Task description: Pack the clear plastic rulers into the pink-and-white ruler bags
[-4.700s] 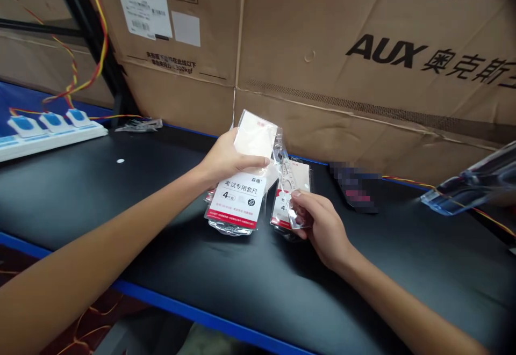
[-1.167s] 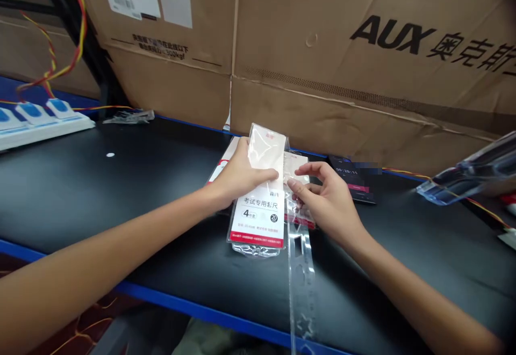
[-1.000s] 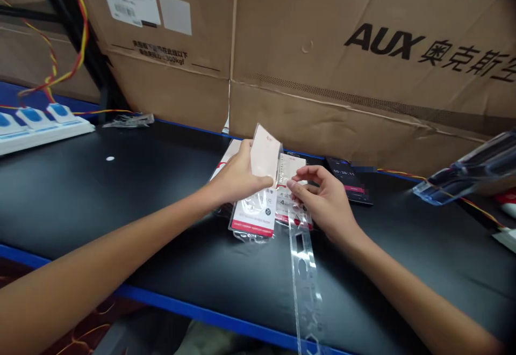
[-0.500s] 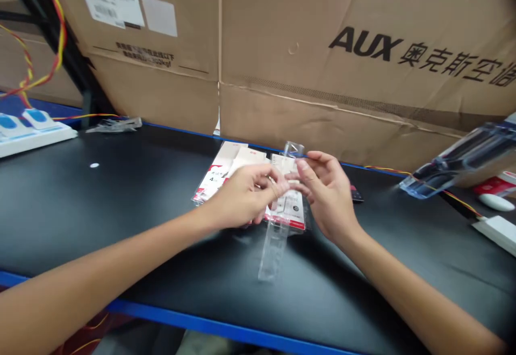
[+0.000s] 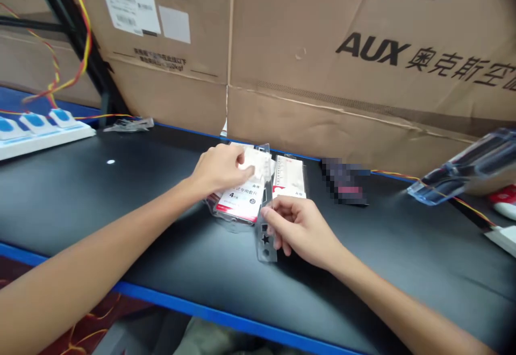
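In the head view, my right hand (image 5: pixel 298 229) pinches a clear plastic stencil ruler (image 5: pixel 265 239) with cut-out square, star and hexagon shapes. The ruler stands upright in the picture, its far end overlapping the packets. My left hand (image 5: pixel 221 167) rests over a white and red ruler-set packet (image 5: pixel 237 202) in a clear sleeve, thumb and index finger apart. Some of its fingers are hidden. Beyond my right hand lies a second packet (image 5: pixel 289 175), which shows a printed or enclosed ruler scale.
A pixelated dark object (image 5: pixel 344 181) lies to the right of the packets. Farther right is a clear bluish plastic item (image 5: pixel 463 169). At left are a white power strip (image 5: pixel 48 139), crumpled clear plastic (image 5: pixel 129 124) and a small white disc (image 5: pixel 110 161). Large cardboard (image 5: pixel 306 75) stands behind the table.
My left hand has let go of the ruler and moved left onto the packet. My right hand has moved down and closed on the ruler. The view has shifted slightly left.
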Tool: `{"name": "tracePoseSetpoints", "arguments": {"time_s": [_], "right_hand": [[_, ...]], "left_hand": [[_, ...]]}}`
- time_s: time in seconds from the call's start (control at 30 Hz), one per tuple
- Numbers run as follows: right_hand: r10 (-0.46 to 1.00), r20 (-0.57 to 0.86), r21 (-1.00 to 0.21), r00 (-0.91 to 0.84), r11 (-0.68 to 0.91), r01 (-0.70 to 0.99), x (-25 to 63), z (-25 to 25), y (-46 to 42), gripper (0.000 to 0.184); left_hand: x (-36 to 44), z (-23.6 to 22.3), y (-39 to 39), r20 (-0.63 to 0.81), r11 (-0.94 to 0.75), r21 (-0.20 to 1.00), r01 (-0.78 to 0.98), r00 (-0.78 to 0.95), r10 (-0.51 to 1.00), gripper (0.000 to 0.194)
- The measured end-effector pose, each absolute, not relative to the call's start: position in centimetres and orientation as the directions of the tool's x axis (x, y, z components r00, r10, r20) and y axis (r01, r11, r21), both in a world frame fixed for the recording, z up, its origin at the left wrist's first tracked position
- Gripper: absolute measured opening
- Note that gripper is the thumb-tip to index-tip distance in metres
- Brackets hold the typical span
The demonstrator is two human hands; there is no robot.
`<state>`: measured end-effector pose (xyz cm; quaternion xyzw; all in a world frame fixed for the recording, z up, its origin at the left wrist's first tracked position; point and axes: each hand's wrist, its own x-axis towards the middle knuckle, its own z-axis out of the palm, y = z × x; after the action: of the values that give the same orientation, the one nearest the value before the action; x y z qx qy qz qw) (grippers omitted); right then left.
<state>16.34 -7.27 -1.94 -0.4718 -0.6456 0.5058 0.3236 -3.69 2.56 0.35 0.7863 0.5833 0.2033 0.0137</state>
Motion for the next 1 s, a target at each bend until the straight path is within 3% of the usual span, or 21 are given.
{"name": "tracePoseSetpoints", "arguments": {"time_s": [0.13, 0.3, 0.53, 0.77, 1.0], "right_hand": [[0.943, -0.106, -0.926, -0.316, 0.022, 0.376, 16.3, -2.4, -7.3, 0.025], [0.960, -0.101, -0.881, -0.263, 0.036, 0.472, 16.6, -2.0, -6.9, 0.027], [0.969, -0.112, -0.860, -0.221, 0.017, 0.510, 17.0, -1.9, -6.3, 0.021], [0.945, -0.208, -0.869, -0.251, -0.061, 0.490, 17.1, -2.0, -5.9, 0.020], [0.946, -0.220, -0.846, -0.239, -0.063, 0.530, 17.3, -0.9, -6.2, 0.046]], "left_hand": [[-3.3, 0.2, 1.9, 0.199, -0.374, 0.109, 0.921, 0.348, 0.916, 0.055], [-2.8, 0.0, 1.1, 0.213, -0.401, 0.025, 0.916, 0.387, 0.897, 0.077], [-2.9, 0.1, 0.9, 0.188, -0.411, -0.033, 0.911, 0.410, 0.893, 0.070], [-3.4, 0.2, 1.3, 0.172, -0.443, 0.026, 0.896, 0.433, 0.885, 0.053], [-3.0, 0.6, 0.9, 0.177, -0.442, 0.029, 0.897, 0.430, 0.885, 0.040]]}}
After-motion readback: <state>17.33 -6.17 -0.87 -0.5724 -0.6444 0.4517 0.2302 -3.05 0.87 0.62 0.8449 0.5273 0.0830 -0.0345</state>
